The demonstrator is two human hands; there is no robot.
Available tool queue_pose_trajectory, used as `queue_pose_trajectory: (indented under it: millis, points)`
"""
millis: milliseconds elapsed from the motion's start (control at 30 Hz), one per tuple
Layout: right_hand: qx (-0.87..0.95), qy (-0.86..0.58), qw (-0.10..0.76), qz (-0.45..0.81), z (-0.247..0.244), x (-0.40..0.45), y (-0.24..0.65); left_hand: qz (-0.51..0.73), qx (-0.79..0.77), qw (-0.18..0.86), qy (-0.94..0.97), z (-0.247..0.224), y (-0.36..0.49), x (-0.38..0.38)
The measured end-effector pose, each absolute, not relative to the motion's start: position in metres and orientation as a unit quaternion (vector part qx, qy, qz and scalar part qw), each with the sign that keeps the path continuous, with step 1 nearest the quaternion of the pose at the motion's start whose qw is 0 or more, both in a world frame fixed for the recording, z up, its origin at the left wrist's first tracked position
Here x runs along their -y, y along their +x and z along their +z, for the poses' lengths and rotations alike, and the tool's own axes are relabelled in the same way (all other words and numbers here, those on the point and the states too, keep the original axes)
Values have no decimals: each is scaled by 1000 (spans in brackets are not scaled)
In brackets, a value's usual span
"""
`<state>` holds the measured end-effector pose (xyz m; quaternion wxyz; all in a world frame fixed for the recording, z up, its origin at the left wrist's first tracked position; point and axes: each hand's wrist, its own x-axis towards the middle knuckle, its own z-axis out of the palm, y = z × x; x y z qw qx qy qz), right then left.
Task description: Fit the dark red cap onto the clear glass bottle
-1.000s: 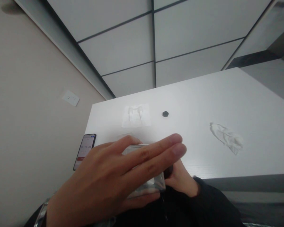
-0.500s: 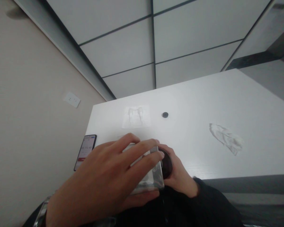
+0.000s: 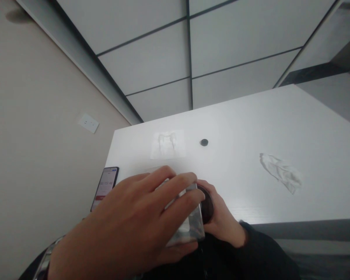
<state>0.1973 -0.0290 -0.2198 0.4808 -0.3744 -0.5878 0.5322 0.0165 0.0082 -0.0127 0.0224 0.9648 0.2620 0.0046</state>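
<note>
My left hand (image 3: 134,217) is wrapped over a clear, box-like container (image 3: 191,229), its fingers lying across the top and its thumb below. To the right, my right hand (image 3: 223,217) grips a dark, round object (image 3: 207,204). The dark object sits against the right end of the clear container. Its far side is hidden by my left fingertips. Both hands are near the front edge of the white table, close to my body.
On the white table (image 3: 239,120) lie a small dark disc (image 3: 204,142), a thin translucent sheet (image 3: 167,144) and a crumpled white tissue (image 3: 281,172). A phone (image 3: 105,186) rests at the left edge. A socket (image 3: 89,123) is on the left wall.
Both hands have shifted slightly right and down in view, still holding the clear container and the dark object. The table items show only a tiny shift.
</note>
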Motion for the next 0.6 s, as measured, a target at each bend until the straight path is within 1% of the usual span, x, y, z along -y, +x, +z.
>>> queue_pose_trajectory:
  millis: [367,600]
  points:
    - [608,-373,493,498,-229,31,198,2,-261,44,964,-12,22,-13]
    - [595,-392,475,516,-226,30,197,8,-255,57,965,-8,23,-14]
